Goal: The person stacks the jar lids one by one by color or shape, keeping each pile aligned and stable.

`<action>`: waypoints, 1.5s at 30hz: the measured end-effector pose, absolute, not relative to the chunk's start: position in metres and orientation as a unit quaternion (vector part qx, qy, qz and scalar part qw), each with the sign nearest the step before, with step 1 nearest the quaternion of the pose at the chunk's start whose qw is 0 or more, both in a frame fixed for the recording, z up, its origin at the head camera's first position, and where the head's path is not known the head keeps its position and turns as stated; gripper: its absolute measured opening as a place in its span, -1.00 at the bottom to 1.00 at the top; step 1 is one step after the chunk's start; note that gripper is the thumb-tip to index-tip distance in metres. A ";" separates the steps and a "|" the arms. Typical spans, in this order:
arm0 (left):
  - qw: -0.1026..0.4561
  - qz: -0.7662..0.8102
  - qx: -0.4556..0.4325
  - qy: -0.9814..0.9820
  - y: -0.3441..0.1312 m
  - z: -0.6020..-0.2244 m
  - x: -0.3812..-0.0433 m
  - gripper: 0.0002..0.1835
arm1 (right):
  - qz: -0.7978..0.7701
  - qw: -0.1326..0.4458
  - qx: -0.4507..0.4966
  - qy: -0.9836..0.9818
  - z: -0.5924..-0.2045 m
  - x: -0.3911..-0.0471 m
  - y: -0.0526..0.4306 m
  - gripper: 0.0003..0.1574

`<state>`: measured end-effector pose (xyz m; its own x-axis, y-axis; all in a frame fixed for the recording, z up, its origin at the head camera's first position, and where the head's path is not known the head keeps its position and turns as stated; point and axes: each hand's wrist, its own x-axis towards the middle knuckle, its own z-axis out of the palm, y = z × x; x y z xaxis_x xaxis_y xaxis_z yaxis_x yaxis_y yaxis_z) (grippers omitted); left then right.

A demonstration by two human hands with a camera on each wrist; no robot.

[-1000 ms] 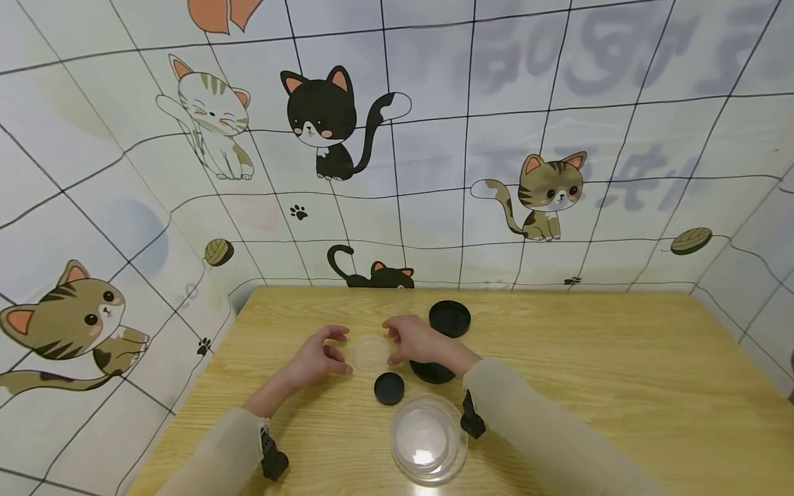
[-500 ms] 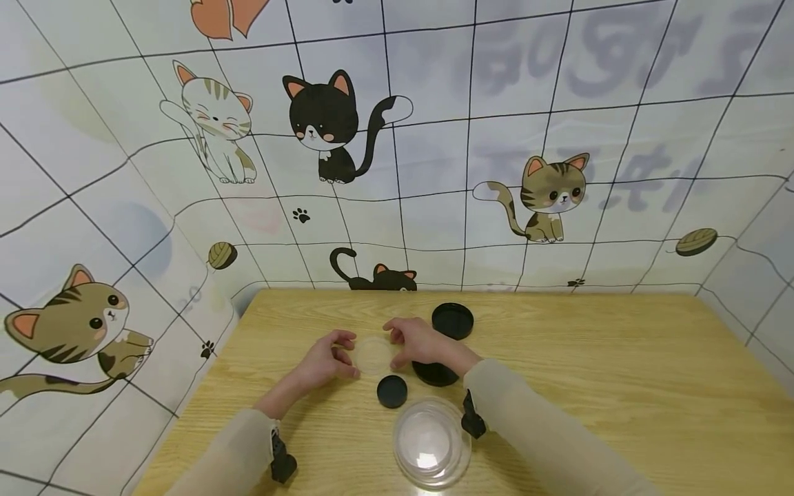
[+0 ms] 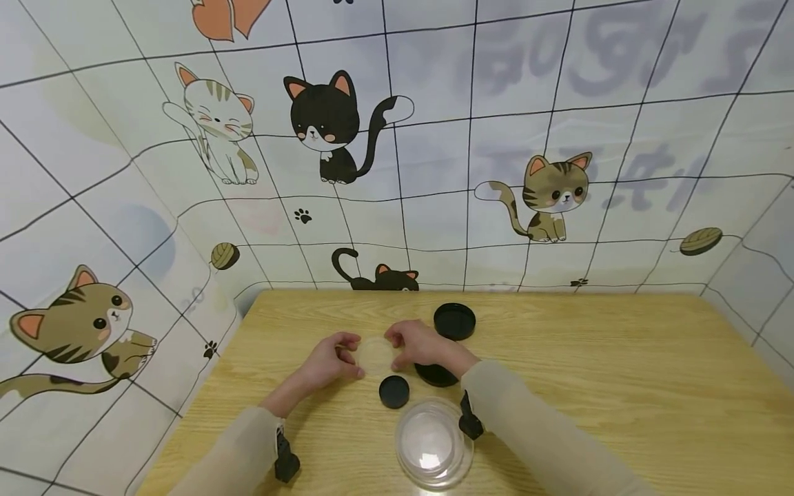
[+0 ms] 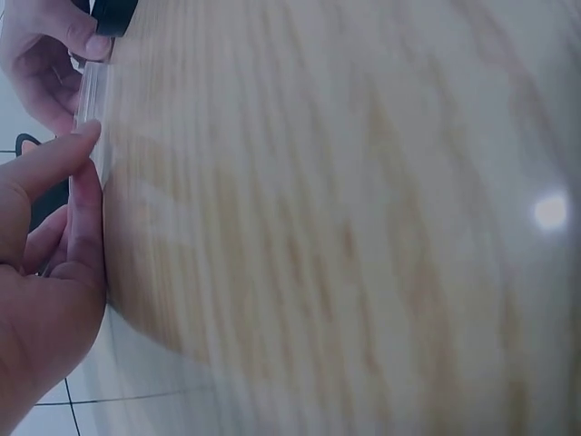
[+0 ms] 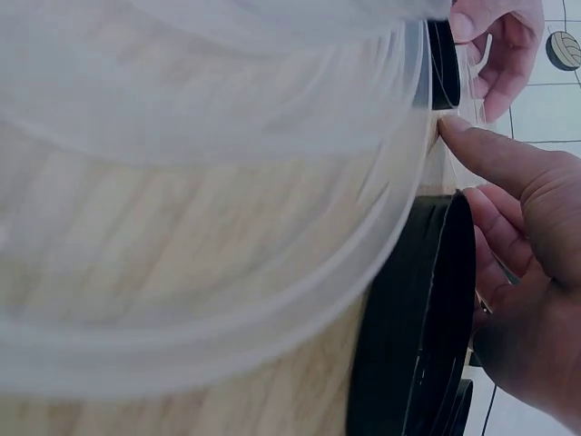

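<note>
We see the left hand (image 3: pixel 331 359) at nine o'clock of a clear round dish (image 3: pixel 375 355), its thumb and fingers parted and curled round that side. The right hand (image 3: pixel 417 344) sits at about three o'clock with the same half-open curve, thumb and fingers apart, gripping the opposite rim. The two wrist views show us the dish's thin wall between the hands; whether every fingertip touches it, we cannot tell.

The dish is on or just above the table (image 3: pixel 589 365); we cannot tell which. Taking the dish as our clock's centre, we find a small black lid (image 3: pixel 393 392) near five o'clock, just beside it. A larger black lid (image 3: pixel 436 376) lies between three and four, partly hidden below the right hand and wrist, and another black lid (image 3: pixel 455 322) at two. Farther out toward five, nearer the person, we see nested clear containers (image 3: pixel 428 441), catching a bright reflection.

The tabletop is pale, wood-grained. Beige sleeves (image 3: pixel 223 455) reach in, with a black device (image 3: pixel 287 465) at the left wrist. Beyond the table, we face white wall coverings (image 3: pixel 434 158) with black grid lines and cartoon cats.
</note>
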<state>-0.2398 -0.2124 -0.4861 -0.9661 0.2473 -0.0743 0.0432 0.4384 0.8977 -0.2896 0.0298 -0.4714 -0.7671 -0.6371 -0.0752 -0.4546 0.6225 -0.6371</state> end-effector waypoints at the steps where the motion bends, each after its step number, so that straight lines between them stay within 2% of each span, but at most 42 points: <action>1: 0.094 0.518 0.087 0.846 -0.211 -0.486 -0.240 -0.30 | -0.305 0.148 -0.308 0.889 -0.472 -0.289 0.029 -0.37; 6: 0.091 0.501 0.097 0.856 -0.208 -0.486 -0.240 -0.34 | -0.295 0.149 -0.294 0.897 -0.472 -0.288 0.028 -0.43; 21: 0.118 0.550 0.097 0.821 -0.204 -0.472 -0.228 -0.30 | -0.383 0.146 -0.301 0.861 -0.464 -0.275 0.045 -0.32; 34: 0.107 0.565 0.147 0.805 -0.191 -0.450 -0.197 -0.33 | -0.400 0.090 -0.353 0.841 -0.439 -0.238 0.075 -0.29; 45: 0.126 0.585 0.202 0.775 -0.177 -0.429 -0.165 -0.37 | -0.425 0.063 -0.378 0.820 -0.428 -0.202 0.104 -0.32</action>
